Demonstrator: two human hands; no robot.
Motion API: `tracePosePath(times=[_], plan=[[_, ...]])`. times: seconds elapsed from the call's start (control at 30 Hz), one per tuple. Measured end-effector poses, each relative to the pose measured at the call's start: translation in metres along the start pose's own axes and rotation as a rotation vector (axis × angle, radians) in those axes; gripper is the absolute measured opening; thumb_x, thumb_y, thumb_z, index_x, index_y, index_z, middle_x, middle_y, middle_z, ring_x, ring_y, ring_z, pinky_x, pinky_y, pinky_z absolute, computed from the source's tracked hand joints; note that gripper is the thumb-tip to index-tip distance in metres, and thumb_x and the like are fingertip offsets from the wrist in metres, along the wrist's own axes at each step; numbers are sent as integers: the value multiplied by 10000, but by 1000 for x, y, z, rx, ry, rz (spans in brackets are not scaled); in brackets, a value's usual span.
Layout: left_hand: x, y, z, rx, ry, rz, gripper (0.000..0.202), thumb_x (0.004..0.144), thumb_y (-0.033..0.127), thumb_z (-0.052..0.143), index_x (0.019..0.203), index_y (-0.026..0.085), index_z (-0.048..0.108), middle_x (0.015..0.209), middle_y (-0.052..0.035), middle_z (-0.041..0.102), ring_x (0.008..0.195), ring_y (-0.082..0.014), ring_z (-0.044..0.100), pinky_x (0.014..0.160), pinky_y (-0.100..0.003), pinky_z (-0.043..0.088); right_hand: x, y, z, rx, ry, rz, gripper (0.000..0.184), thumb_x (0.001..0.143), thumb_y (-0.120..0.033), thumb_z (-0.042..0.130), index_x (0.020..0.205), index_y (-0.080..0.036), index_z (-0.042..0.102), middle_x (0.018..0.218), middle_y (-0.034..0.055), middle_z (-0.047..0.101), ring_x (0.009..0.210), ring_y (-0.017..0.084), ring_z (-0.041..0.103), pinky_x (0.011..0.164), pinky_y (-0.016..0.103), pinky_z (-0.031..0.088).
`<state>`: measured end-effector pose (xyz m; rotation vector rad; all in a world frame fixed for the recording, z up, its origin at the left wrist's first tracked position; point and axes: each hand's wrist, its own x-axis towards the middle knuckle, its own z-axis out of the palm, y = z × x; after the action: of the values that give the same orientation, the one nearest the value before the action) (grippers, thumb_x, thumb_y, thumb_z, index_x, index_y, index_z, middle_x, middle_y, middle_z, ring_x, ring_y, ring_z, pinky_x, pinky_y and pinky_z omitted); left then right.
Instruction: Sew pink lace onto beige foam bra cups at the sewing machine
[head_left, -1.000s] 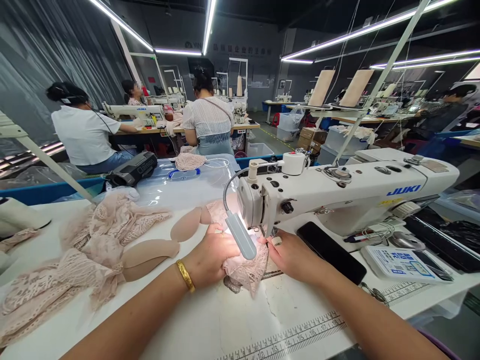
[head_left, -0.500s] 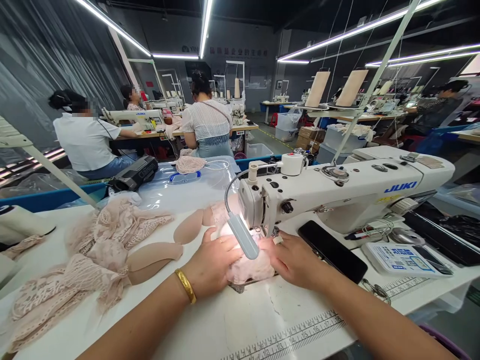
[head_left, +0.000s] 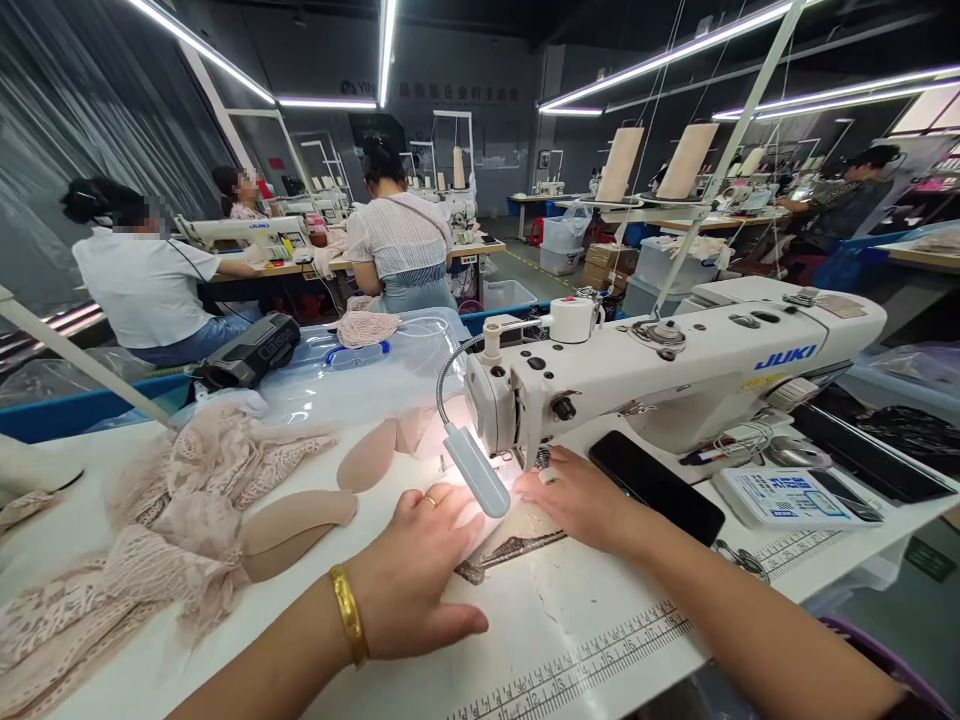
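Note:
Pale pink fabric (head_left: 480,528), brightly lit, lies under the head of the white sewing machine (head_left: 675,375). My left hand (head_left: 412,570) rests flat on its left part, fingers stretched forward and thumb spread out to the right. At the right, my right hand (head_left: 581,500) has its fingers together at the fabric's edge beside the needle area; the fingertips seem to pinch it. A grey lamp (head_left: 478,470) on a bendable neck hides part of the fabric and some fingertips. Beige moulded cups (head_left: 300,535) joined to pink lace (head_left: 172,540) lie left of my left hand.
A black phone (head_left: 652,487) lies right of my right hand, with a white-and-blue box (head_left: 787,497) beyond it. A printed ruler (head_left: 585,665) runs along the table's front edge. Behind stands a clear plastic sheet or lid (head_left: 300,390). Co-workers (head_left: 397,235) sit at machines further back.
The fabric has drawn back from the front of the machine bed, baring a worn metal plate. My left hand has moved down and left, its thumb now spread. The whole view has shifted slightly.

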<state>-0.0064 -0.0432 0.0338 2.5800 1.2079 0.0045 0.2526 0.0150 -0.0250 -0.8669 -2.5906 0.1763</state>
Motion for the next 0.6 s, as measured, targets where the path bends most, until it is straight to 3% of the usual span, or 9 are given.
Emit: tracePosePath(times=[0.1, 0.17, 0.23, 0.33, 0.47, 0.6], plan=[[-4, -7, -4, -97, -76, 76, 334, 748, 471, 798, 921, 241, 627, 1133, -46, 643, 1033, -299, 551, 849, -381, 349, 0, 4, -10, 87, -38, 14, 251, 1030, -193, 495, 1129, -232, 722, 1018, 76, 668, 1007, 242, 545, 924, 367, 445], [-1, -11, -2, -122, -84, 84, 274, 777, 363, 764, 991, 261, 628, 1112, -33, 646, 1016, -285, 556, 836, -367, 334, -1, 6, -15, 133, -113, 26, 230, 1015, -208, 542, 1114, -260, 743, 985, 62, 654, 984, 235, 552, 907, 358, 460], [4, -12, 2, -91, -46, 69, 234, 796, 216, 684, 1017, 270, 625, 1099, -31, 637, 998, -272, 550, 824, -363, 317, -3, 8, -21, 167, -193, 51, 239, 975, -150, 571, 1039, -275, 764, 966, 52, 632, 954, 224, 554, 855, 333, 468], [12, -13, 8, -24, 11, 85, 199, 762, 64, 572, 861, 233, 604, 1013, -20, 627, 940, -243, 550, 809, -366, 289, -6, 10, -31, 227, -267, 66, 268, 904, -60, 586, 925, -258, 765, 942, 37, 622, 940, 208, 561, 843, 310, 465], [17, -14, 13, -23, 22, 159, 204, 760, 9, 524, 788, 207, 565, 890, 18, 657, 849, -193, 578, 845, -385, 271, -3, 8, -36, 362, -213, 34, 217, 971, -180, 566, 1048, -256, 755, 945, 30, 663, 927, 199, 588, 843, 301, 476], [16, -16, 15, -14, 95, 232, 260, 756, -20, 507, 816, 216, 599, 883, 26, 701, 840, -189, 612, 906, -415, 263, 5, 1, -17, 345, -136, -16, 299, 1062, -273, 451, 1073, -248, 749, 902, 28, 713, 870, 197, 594, 869, 334, 460]])
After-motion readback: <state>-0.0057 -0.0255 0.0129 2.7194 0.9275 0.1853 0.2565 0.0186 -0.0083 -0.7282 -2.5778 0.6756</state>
